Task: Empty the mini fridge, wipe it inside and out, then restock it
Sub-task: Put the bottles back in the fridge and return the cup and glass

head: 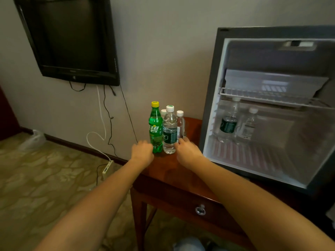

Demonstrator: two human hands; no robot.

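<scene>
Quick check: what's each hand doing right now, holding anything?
Left hand: fingers curled beside the green bottle; grip cannot be told.
Right hand: by the water bottle; grip cannot be told.

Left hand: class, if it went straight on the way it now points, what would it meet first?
The green soda bottle, right ahead of the left hand on the wooden table. The hand is beside the bottle's base; whether they touch is unclear.

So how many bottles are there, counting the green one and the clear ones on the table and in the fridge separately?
Green soda bottle: 1
Clear bottles on the table: 3
Clear bottles in the fridge: 2
Total: 6
</scene>
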